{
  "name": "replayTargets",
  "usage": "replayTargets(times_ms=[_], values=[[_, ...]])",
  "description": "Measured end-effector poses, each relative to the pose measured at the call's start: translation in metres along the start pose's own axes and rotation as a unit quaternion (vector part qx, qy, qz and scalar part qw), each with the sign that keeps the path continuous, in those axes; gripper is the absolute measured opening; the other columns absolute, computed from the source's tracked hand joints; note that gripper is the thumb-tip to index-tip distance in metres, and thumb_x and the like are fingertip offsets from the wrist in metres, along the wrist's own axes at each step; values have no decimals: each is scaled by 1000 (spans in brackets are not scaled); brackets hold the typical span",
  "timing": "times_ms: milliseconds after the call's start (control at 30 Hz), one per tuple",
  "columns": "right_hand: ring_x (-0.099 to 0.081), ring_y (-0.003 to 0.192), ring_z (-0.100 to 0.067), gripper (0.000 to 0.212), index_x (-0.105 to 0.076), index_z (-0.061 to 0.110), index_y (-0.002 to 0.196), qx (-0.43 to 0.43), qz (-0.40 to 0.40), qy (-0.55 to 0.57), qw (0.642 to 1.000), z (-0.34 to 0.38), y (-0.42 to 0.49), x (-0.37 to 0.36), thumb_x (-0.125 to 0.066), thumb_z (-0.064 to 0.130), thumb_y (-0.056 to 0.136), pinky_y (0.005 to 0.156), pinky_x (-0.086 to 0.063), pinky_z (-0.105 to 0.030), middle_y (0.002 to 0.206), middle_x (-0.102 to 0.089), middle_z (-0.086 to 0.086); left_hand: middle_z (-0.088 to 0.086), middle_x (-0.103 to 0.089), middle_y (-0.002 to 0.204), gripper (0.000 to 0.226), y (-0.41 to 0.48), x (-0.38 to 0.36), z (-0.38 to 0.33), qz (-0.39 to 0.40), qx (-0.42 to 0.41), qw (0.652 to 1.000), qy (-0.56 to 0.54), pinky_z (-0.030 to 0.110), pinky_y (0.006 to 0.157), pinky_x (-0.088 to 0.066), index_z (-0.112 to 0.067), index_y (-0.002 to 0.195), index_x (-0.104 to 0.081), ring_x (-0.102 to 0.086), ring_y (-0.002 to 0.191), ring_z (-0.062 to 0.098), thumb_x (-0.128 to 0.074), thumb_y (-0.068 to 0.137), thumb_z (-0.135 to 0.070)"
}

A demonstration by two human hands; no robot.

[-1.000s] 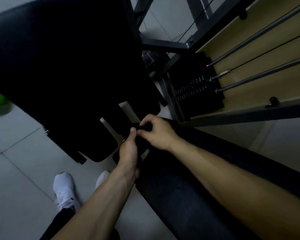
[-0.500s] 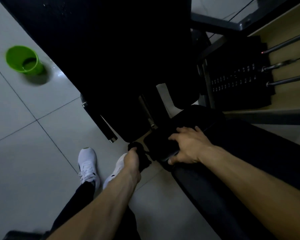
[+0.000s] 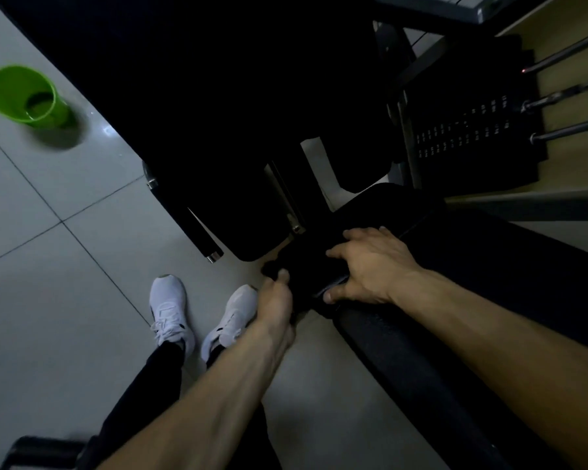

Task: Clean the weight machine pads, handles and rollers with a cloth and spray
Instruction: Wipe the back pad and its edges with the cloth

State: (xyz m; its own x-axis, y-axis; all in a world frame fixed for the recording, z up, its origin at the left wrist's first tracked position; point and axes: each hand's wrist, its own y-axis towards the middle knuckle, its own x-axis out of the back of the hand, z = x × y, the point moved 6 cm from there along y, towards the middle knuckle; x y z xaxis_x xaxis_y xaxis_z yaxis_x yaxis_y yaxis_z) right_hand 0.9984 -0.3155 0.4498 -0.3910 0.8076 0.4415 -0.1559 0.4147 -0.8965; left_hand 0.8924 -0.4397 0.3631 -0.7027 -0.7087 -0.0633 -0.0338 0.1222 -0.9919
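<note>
The pale tiled floor (image 3: 48, 300) is dim. A green cup (image 3: 28, 96) stands on it at the far left, well apart from the machine; a second ago only its edge showed. The weight stack (image 3: 472, 137) sits at the upper right behind a big black back pad (image 3: 218, 96).

The person stands with white shoes (image 3: 170, 310) just beside the end of the long black seat pad (image 3: 421, 368). A second ago both hands met in a pinch over the dark cloth (image 3: 302, 269); now they have drawn apart. The left hand (image 3: 275, 300) is clenched round a bunched corner of the cloth, off the pad's end and above the floor. The right hand (image 3: 370, 266) is spread, fingers splayed, pressing the cloth down onto the end of the seat pad with the thumb on the near side. The cloth lies draped over that pad end, stretched between the two hands. It is black on black, so its outline is hard to follow. Since half a second ago little has changed.
</note>
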Motion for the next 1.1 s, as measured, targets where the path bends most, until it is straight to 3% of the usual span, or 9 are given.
replayTargets(times_ms=[167, 367, 467, 567, 700, 800, 900, 1000, 1100], values=[[-30, 149, -27, 96, -46, 40, 152, -2, -7, 5, 1000, 0, 2, -1, -71, 81, 69, 127, -14, -51, 161, -37, -3, 18, -72, 108, 13, 46, -4, 3, -44, -30, 998, 23, 56, 93, -58, -17, 99, -63, -70, 100, 37, -50, 103, -17], [-29, 149, -27, 97, -45, 40, 152, -5, 1, 9, 1000, 1, -1, 0, -71, 82, 69, 127, -13, -50, 161, -35, -3, 7, -67, 76, 20, -56, -8, 9, 6, -93, 994, 59, 22, 49, -43, -8, 97, -67, -57, 66, 20, -50, 98, 4], [-30, 149, -28, 96, -45, 39, 152, -4, 0, 4, 1000, 2, 0, 1, -71, 81, 69, 127, -14, -50, 161, -36, -4, 16, -71, 109, 16, -29, -4, 5, -38, -59, 997, 8, 33, 78, -59, -11, 104, -63, -69, 94, 31, -48, 104, -6], [-31, 148, -29, 95, -45, 40, 152, -5, 0, -2, 1000, 2, 3, 0, -70, 82, 70, 126, -15, -51, 161, -36, -4, 18, -70, 115, 27, -1, -3, 12, -73, 12, 996, -59, 55, 96, -56, -11, 118, -61, -69, 104, 36, -40, 103, -2], [-31, 148, -28, 93, -45, 39, 152, -1, -6, -5, 1000, 1, 1, -2, -68, 81, 72, 126, -15, -51, 161, -37, -4, 24, -71, 111, 20, -35, -5, 36, -65, 17, 997, -45, 57, 96, -55, -9, 101, -66, -70, 103, 39, -47, 100, -2], [-32, 148, -28, 91, -45, 39, 152, 0, -3, -9, 1000, 4, 0, 0, -69, 78, 74, 126, -16, -51, 161, -37, -5, 16, -71, 93, 18, -72, 7, 45, -41, 29, 998, -25, 40, 77, -53, -13, 90, -62, -66, 86, 29, -51, 102, -5], [-33, 148, -28, 92, -46, 38, 152, -1, -7, -11, 1000, 3, 0, 1, -70, 80, 73, 126, -16, -51, 160, -38, -5, 21, -67, 102, 20, -59, 3, 29, -30, 8, 999, -41, 38, 67, -50, -13, 99, -61, -62, 87, 33, -44, 105, -6], [-33, 149, -28, 94, -46, 38, 152, 4, -12, -3, 1000, 2, 1, -1, -70, 81, 72, 126, -15, -50, 160, -38, -5, 18, -68, 109, 25, -39, -7, 19, -63, 40, 995, -69, 49, 82, -55, -14, 111, -60, -65, 89, 31, -37, 106, -4], [-27, 153, -25, 93, -46, 38, 152, 9, -26, 9, 1000, -1, -1, -3, -70, 80, 73, 128, -10, -47, 163, -35, -5, 16, -66, 109, 26, -55, -14, 31, -58, 54, 996, -51, 42, 76, -54, -16, 109, -59, -63, 82, 26, -38, 104, 0]])
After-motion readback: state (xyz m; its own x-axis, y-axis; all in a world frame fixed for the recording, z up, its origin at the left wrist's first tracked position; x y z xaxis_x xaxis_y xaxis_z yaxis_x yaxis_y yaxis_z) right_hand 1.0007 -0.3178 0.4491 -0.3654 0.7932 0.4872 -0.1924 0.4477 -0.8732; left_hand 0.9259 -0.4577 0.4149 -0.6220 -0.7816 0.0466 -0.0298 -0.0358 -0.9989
